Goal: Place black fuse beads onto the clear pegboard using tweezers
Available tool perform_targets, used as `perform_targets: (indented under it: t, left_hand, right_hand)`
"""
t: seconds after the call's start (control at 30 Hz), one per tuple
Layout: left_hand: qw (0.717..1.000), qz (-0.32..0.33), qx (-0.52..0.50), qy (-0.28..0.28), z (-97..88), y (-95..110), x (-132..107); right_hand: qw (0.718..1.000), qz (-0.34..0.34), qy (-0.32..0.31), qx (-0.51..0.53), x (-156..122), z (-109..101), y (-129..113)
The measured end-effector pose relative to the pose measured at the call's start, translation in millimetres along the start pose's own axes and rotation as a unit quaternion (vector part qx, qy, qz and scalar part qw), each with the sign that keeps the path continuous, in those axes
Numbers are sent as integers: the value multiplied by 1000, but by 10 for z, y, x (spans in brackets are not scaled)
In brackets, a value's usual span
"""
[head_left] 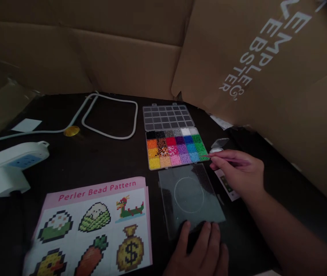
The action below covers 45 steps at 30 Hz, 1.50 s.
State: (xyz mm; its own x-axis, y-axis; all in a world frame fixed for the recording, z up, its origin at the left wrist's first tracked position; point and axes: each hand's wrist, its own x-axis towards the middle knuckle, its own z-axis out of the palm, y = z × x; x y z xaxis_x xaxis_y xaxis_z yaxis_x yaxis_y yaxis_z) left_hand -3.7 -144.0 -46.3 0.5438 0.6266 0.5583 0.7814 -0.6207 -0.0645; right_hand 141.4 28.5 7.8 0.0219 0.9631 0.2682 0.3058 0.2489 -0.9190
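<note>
My right hand point(239, 172) pinches slim pink tweezers point(226, 158) whose tips reach the green compartment at the right near corner of the bead box point(177, 148). Whether a bead sits between the tips is too small to tell. The box is sorted into many colours, and its clear divided lid point(167, 117) lies folded back behind it. In front of the box lies a translucent square pegboard point(189, 195) with a pale circle on it and a dark textured patch at its far right corner. My left hand point(200, 251) rests on the board's near edge, fingers spread.
A Perler Bead Pattern sheet point(97, 191) lies at the left. Behind it are a white power strip point(16, 159), a looped cable point(136, 115) and a yellow disc point(71, 131). A small open container point(219, 145) stands beside my right hand. Cardboard walls point(123, 65) surround the dark table.
</note>
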Motion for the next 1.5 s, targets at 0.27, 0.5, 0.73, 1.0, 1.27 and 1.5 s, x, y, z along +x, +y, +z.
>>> perform_targets:
  t: [0.27, 0.5, 0.73, 1.0, 1.27, 1.5]
  left_hand:
    - [999, 13, -6, -33, -40, -11, 4]
    - [999, 15, -25, -34, -55, -31, 18]
    - [999, 13, -28, -36, -57, -25, 22]
    - [999, 16, -25, -40, -68, -30, 17]
    - [999, 19, -26, -38, -62, -37, 13]
    - [998, 17, -32, -44, -76, -35, 23]
  right_hand:
    - [999, 11, -34, 12, 63, 42, 125]
    - [998, 17, -50, 20, 82, 53, 114]
    - [998, 14, -61, 9, 81, 58, 114]
    - [998, 10, -67, 13, 81, 57, 125]
    - [997, 17, -70, 12, 74, 57, 134]
    - [997, 15, -76, 0, 74, 48, 154]
